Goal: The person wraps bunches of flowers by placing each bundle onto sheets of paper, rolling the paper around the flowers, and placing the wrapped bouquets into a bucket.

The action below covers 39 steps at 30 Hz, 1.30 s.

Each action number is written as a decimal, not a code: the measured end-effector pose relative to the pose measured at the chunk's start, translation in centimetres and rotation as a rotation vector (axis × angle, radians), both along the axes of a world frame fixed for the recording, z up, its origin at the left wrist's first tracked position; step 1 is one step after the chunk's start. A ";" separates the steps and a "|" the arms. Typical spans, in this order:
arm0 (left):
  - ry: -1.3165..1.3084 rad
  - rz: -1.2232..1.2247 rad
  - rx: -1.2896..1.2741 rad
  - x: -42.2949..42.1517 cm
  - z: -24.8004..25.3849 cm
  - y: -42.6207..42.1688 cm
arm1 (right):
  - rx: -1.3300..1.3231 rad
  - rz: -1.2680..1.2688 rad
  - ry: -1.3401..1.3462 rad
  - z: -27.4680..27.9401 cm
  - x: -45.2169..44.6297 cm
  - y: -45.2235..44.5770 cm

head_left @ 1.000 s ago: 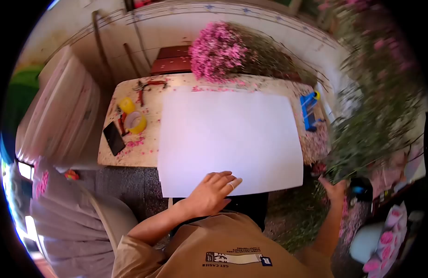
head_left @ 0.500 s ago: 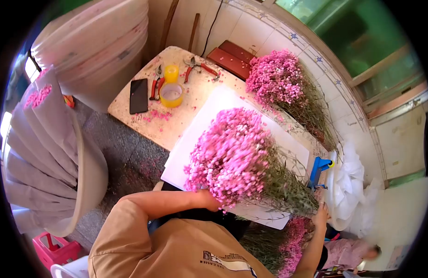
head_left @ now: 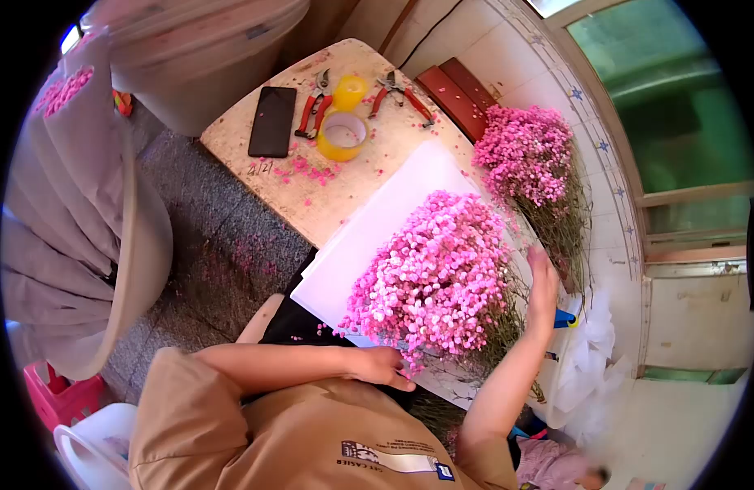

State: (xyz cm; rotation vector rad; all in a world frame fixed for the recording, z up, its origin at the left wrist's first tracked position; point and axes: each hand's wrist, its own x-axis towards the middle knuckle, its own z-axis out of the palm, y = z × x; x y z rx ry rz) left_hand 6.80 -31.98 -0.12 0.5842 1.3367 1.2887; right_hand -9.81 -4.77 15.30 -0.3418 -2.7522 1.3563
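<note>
A bunch of small pink flowers [head_left: 438,278] lies on white wrapping sheets [head_left: 377,220], its green stems pointing to the lower right. At the near edge of the bunch is my left hand [head_left: 382,367], fingers stretched out beside the lowest blossoms and the sheet's edge. My right hand [head_left: 542,286] reaches over the stems to the far side of the sheets, its fingers extended upward. I cannot make out anything held in either hand. A blue-handled tape dispenser [head_left: 564,318] is partly hidden behind my right wrist.
On the wooden table [head_left: 230,122] are a phone [head_left: 272,122], two pruning shears [head_left: 313,106], rolls of tape [head_left: 342,135] and loose petals. A second pink bunch [head_left: 524,155] lies by the wall, near red bricks [head_left: 454,98]. Large wrapped tubs [head_left: 140,245] stand left; a person [head_left: 548,464] is lower right.
My right hand has moved up from the stem ends to the far side of the sheets. My left hand has slipped out from under the blossoms. The camera view has shifted.
</note>
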 end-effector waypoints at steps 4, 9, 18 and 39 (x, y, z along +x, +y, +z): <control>-0.565 0.521 0.263 1.2 1.1 -3.2 | -0.053 0.045 -0.163 -3.7 -7.4 -1.6; -0.845 0.769 0.505 -2.6 5.2 -4.4 | 0.096 0.548 -0.356 -5.6 -5.5 -4.8; -0.579 0.708 0.534 -5.2 5.3 -0.2 | 0.468 0.626 0.163 4.2 6.4 -7.9; 0.333 0.443 0.134 -2.4 13.6 -5.0 | 0.582 0.313 0.623 -7.7 9.2 -13.2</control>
